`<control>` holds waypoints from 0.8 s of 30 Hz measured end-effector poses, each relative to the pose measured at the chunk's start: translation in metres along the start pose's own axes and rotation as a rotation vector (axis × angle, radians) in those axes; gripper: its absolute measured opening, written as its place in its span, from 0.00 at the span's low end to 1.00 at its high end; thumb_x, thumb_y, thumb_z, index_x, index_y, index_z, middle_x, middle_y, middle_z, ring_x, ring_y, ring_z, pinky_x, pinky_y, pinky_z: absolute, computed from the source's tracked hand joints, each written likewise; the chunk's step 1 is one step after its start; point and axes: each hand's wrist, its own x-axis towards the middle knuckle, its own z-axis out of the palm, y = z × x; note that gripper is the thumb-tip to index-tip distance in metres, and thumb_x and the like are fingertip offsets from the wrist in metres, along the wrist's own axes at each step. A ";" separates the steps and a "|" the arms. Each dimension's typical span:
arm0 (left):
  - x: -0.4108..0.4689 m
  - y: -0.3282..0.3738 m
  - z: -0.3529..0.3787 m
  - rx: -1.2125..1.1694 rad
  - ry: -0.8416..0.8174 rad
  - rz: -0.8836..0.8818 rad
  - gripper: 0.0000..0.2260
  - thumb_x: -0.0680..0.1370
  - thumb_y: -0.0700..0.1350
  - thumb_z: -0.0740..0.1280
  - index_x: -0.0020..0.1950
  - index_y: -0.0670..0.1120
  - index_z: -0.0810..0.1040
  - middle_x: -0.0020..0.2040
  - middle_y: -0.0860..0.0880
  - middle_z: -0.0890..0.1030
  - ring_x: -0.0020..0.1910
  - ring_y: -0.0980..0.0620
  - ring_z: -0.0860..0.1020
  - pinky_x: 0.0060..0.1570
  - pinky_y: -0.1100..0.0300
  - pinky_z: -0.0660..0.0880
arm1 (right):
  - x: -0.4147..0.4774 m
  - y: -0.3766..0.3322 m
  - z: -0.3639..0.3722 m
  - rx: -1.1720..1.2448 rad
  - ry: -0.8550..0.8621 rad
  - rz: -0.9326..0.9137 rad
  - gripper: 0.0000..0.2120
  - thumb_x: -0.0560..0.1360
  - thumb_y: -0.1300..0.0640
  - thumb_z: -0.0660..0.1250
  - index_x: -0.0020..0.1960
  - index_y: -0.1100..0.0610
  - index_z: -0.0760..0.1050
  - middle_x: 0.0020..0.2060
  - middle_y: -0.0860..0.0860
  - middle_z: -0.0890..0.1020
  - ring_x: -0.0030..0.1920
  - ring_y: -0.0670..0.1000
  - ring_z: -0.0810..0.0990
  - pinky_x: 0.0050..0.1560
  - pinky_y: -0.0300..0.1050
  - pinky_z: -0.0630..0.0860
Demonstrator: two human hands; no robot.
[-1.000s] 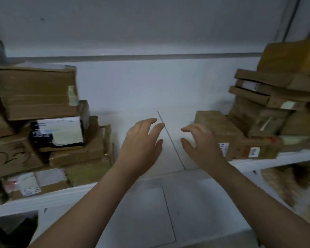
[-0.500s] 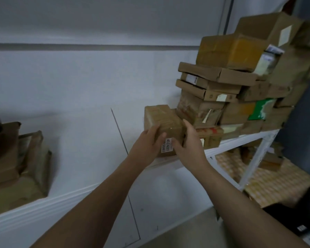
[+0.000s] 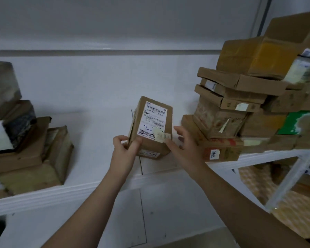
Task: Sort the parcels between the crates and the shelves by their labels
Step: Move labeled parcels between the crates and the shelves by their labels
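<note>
Item: small brown cardboard parcel with white printed label [image 3: 150,127], long axis upright above white shelf board [image 3: 89,140], label facing me. My left hand [image 3: 123,149] clasps lower-left corner; right hand [image 3: 184,147], fingers relaxed, touches lower-right edge

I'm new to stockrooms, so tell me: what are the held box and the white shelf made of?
Box: brown cardboard by its look, matte, with creased edges and a white printed paper label stuck on. Shelf: smooth white surface with a rounded front lip, probably painted metal, though laminate is possible.
</note>
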 end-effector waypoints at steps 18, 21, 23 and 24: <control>-0.030 0.000 -0.034 -0.231 -0.044 0.073 0.12 0.80 0.42 0.59 0.63 0.51 0.64 0.59 0.43 0.78 0.57 0.53 0.78 0.64 0.50 0.72 | 0.000 0.004 0.035 0.322 -0.200 0.021 0.25 0.75 0.51 0.69 0.69 0.44 0.66 0.63 0.48 0.76 0.63 0.50 0.76 0.61 0.53 0.77; -0.029 0.001 -0.036 -0.242 -0.077 0.062 0.17 0.75 0.48 0.63 0.62 0.52 0.66 0.60 0.46 0.79 0.59 0.54 0.77 0.65 0.50 0.71 | -0.004 0.004 0.036 0.318 -0.175 0.015 0.24 0.75 0.51 0.70 0.68 0.43 0.67 0.62 0.46 0.77 0.62 0.49 0.76 0.59 0.52 0.78; -0.027 0.003 -0.037 -0.219 -0.109 0.064 0.21 0.71 0.54 0.66 0.62 0.54 0.67 0.60 0.49 0.78 0.60 0.55 0.75 0.66 0.50 0.70 | -0.008 0.003 0.035 0.328 -0.147 0.006 0.24 0.72 0.47 0.70 0.66 0.41 0.68 0.59 0.43 0.78 0.60 0.47 0.78 0.56 0.47 0.79; -0.027 0.004 -0.036 -0.209 -0.120 0.073 0.22 0.71 0.56 0.70 0.62 0.54 0.67 0.60 0.49 0.79 0.59 0.55 0.75 0.65 0.49 0.70 | -0.010 0.003 0.034 0.336 -0.130 -0.001 0.24 0.71 0.45 0.71 0.65 0.40 0.69 0.58 0.42 0.79 0.59 0.46 0.79 0.53 0.44 0.80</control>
